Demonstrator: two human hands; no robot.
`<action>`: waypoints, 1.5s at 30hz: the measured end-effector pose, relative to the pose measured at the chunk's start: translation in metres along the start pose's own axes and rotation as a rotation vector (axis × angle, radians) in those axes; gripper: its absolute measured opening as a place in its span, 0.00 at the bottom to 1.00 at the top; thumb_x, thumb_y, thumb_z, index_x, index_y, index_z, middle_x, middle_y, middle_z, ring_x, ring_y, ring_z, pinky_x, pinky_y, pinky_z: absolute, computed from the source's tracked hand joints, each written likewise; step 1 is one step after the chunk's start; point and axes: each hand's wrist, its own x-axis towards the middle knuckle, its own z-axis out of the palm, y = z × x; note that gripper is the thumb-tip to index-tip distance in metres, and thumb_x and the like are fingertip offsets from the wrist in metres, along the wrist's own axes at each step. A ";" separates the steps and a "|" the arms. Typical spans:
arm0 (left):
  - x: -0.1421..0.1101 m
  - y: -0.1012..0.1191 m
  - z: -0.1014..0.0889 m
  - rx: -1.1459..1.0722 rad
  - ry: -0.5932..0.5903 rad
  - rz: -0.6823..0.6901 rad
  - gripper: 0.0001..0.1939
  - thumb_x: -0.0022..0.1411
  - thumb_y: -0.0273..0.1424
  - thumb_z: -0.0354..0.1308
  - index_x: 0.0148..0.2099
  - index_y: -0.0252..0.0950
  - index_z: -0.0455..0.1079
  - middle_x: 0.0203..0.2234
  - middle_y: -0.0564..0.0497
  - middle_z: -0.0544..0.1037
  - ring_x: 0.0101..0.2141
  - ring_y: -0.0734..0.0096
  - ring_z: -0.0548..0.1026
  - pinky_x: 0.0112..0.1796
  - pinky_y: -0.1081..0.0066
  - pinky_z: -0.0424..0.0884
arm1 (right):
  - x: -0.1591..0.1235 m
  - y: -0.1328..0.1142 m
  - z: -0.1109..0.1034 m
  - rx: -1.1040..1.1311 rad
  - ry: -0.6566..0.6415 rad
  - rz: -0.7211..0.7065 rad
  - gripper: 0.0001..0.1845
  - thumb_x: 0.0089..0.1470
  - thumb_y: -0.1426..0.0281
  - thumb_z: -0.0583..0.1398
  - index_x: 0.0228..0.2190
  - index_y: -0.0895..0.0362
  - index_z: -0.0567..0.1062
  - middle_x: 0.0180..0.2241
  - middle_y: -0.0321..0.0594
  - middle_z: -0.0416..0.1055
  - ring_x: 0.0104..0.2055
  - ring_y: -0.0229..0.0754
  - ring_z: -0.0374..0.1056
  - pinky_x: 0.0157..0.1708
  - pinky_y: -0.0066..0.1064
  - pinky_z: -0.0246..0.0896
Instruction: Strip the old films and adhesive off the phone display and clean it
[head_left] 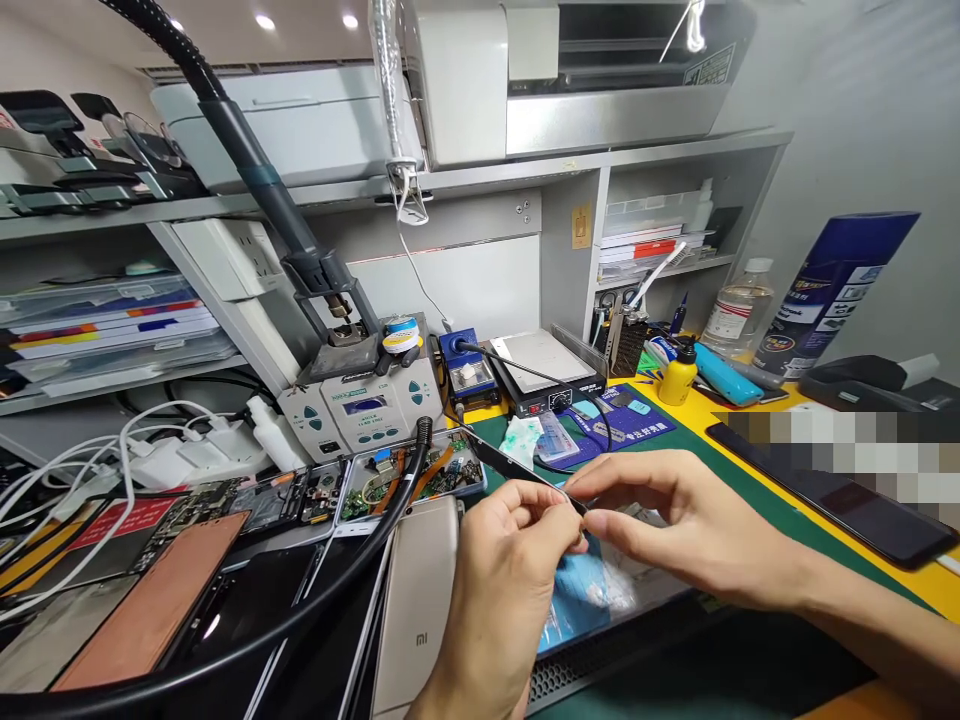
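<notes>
My left hand [517,560] is closed, its fingers pinching a thin black panel [499,458] that looks like a phone screen, seen nearly edge-on. The panel points away from me, and its near end is hidden behind my fingers. My right hand [675,520] comes in from the right, with thumb and forefinger pressed on the near end of the same panel. Below both hands lies a blue, shiny, film-covered surface [577,600] on a dark slab with a perforated side. A gold phone back cover [420,600] with an "mi" logo lies left of my left hand.
A thick black hose [315,590] curves across phones and boards on the left. A tray [412,475] holds small circuit parts. Behind are a soldering station [364,405] and a heating plate [540,365]. A dark phone [832,500] and a spray can [832,300] are at right.
</notes>
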 end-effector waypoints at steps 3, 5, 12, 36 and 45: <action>0.000 0.001 -0.002 0.099 -0.004 0.053 0.09 0.56 0.34 0.63 0.35 0.32 0.73 0.27 0.50 0.75 0.32 0.68 0.71 0.35 0.70 0.65 | 0.005 -0.002 -0.005 0.256 -0.115 0.171 0.15 0.54 0.62 0.68 0.42 0.56 0.83 0.39 0.42 0.83 0.39 0.44 0.79 0.40 0.31 0.74; 0.000 0.001 -0.002 0.131 -0.041 0.080 0.10 0.56 0.35 0.64 0.36 0.32 0.74 0.29 0.48 0.77 0.33 0.67 0.71 0.35 0.70 0.65 | 0.008 -0.001 -0.010 0.332 -0.159 0.233 0.16 0.52 0.63 0.70 0.42 0.57 0.84 0.39 0.42 0.83 0.40 0.43 0.78 0.42 0.31 0.73; -0.001 -0.006 0.006 0.193 0.044 0.183 0.06 0.51 0.30 0.67 0.31 0.33 0.75 0.25 0.49 0.77 0.29 0.67 0.73 0.32 0.71 0.67 | 0.006 0.004 -0.014 0.349 -0.186 0.257 0.14 0.53 0.68 0.69 0.42 0.57 0.84 0.39 0.41 0.83 0.36 0.39 0.78 0.38 0.25 0.71; 0.002 -0.004 0.005 -0.003 -0.011 0.122 0.11 0.55 0.30 0.67 0.33 0.35 0.66 0.27 0.54 0.73 0.30 0.74 0.70 0.33 0.75 0.66 | -0.004 0.006 0.009 -0.127 0.154 0.012 0.10 0.57 0.68 0.63 0.30 0.59 0.84 0.27 0.40 0.81 0.27 0.39 0.72 0.27 0.26 0.66; 0.003 -0.008 0.005 -0.117 -0.022 0.143 0.14 0.52 0.31 0.69 0.32 0.36 0.64 0.26 0.54 0.74 0.30 0.73 0.69 0.33 0.74 0.65 | -0.003 0.008 0.010 -0.135 0.169 -0.046 0.09 0.56 0.70 0.62 0.30 0.59 0.83 0.25 0.39 0.79 0.24 0.37 0.69 0.25 0.25 0.65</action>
